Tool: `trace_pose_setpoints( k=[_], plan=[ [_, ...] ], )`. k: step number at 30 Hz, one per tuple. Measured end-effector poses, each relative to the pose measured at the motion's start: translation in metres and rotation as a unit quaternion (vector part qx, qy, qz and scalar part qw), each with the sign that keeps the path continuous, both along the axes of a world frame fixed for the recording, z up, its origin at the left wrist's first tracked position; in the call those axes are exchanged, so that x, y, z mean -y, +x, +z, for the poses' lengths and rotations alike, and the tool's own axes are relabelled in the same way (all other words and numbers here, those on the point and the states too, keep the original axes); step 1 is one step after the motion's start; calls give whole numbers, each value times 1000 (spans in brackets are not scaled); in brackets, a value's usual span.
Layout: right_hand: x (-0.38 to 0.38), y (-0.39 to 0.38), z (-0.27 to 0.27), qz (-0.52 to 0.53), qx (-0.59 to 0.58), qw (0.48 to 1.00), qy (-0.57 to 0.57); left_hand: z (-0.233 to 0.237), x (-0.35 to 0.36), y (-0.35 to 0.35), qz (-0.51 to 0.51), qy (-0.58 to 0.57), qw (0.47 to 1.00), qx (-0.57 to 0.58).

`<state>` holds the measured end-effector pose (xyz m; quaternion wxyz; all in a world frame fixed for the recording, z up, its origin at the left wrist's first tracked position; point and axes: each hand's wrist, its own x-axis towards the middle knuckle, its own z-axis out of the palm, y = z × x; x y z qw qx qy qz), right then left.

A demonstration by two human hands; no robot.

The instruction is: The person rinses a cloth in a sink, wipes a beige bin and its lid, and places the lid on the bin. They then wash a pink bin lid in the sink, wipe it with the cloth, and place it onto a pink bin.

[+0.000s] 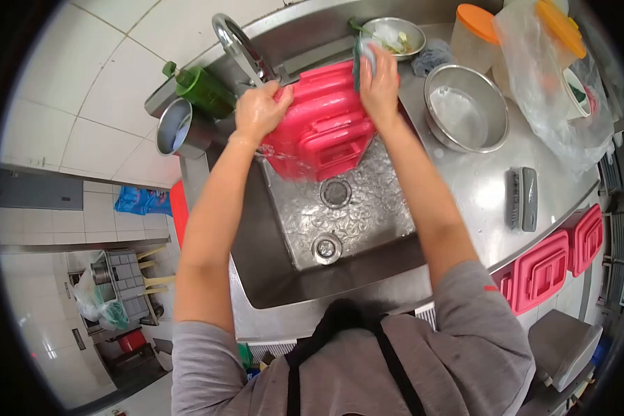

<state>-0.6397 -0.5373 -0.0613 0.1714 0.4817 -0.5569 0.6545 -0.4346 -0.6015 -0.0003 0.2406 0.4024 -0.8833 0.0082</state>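
A red plastic lid (329, 128) with a raised handle is held tilted over the steel sink (263, 256). My left hand (260, 111) grips its upper left edge, fingers wrapped round it. At the lid's upper right edge, my right hand (381, 82) is closed on a green and white sponge (364, 62), which touches the lid. Water lies on the sink floor around two drains, and drops run off the lid. Behind the lid stands the curved faucet (236, 41).
A green bottle (204, 91) and a steel cup (182, 128) stand left of the faucet. On the right counter are a steel bowl (466, 109), a brush (523, 199), a smaller bowl (402, 35) and a plastic bag (544, 90). Red lids (542, 270) stand beyond the counter's edge.
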Motion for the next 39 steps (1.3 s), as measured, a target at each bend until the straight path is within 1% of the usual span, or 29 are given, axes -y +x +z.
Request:
trace_pose_setpoints(
  k=[1,2,3,5,6,8,9,10,11,12,13,14,15,17,18,19,21,23,24,25,27,28,29,31,33,35,36,37,39],
  plan=[
    [-6,-9,15,37,-21,999,19,-2,-3,9,-32,-12,999,-3],
    [-14,-11,27,91,-53,984,146,-1,-1,14,-30,-19,999,25],
    [-27,-8,42,221,21,915,338,3,-1,14,15,10,997,73],
    [-37,1,39,322,-66,820,469,-3,10,18,15,-17,999,25],
    [-46,12,40,364,-95,780,500,-3,9,19,18,-16,999,24],
    [-65,42,35,418,41,770,480,0,8,22,87,106,990,-26],
    [-78,58,42,422,101,769,469,-7,6,25,89,104,990,-25],
    [-85,75,37,406,128,800,423,-22,-1,29,135,124,971,-152],
    [-88,89,34,413,187,779,434,-32,-12,32,177,144,934,-275],
    [-93,103,42,401,234,770,439,-26,-37,36,126,258,889,-356],
    [-92,121,34,404,286,776,392,-19,-67,40,73,367,823,-428],
    [-91,141,25,404,338,778,343,-23,-90,41,78,391,786,-473],
    [-94,158,23,442,389,735,335,-28,-107,44,84,414,744,-518],
    [-84,204,-20,523,401,734,167,-33,-102,73,13,466,653,-597],
    [-84,209,-21,530,379,737,181,-34,-99,89,-21,526,598,-604],
    [-80,213,-22,537,355,740,193,-38,-98,101,-20,550,576,-604],
    [-63,227,-40,486,349,787,152,-41,-98,111,19,550,598,-583],
    [-35,234,-43,382,509,761,128,-48,-101,110,-39,562,605,-562],
    [-27,235,-45,325,414,837,148,-50,-100,109,-31,570,602,-558],
    [-33,238,-50,326,413,838,147,-50,-97,109,-22,578,600,-553],
    [-59,241,-68,382,256,870,176,-69,-86,122,2,591,588,-552],
    [-80,240,-78,432,241,847,193,-63,-88,115,5,575,591,-566],
    [-94,236,-77,443,215,852,175,-64,-89,113,1,576,589,-567],
    [-87,219,-78,423,146,875,185,-70,-96,110,-29,578,618,-532],
    [-56,197,-73,388,122,893,192,-74,-95,109,-16,584,624,-519],
    [-35,182,-70,366,115,903,191,-72,-93,107,-4,593,664,-456],
    [-28,176,-72,377,130,894,205,-66,-97,105,-9,611,648,-456],
    [-22,170,-74,389,145,883,221,-66,-100,102,-10,612,647,-454],
    [-12,157,-76,313,202,909,188,-69,-106,97,-21,596,684,-420]
  ],
)
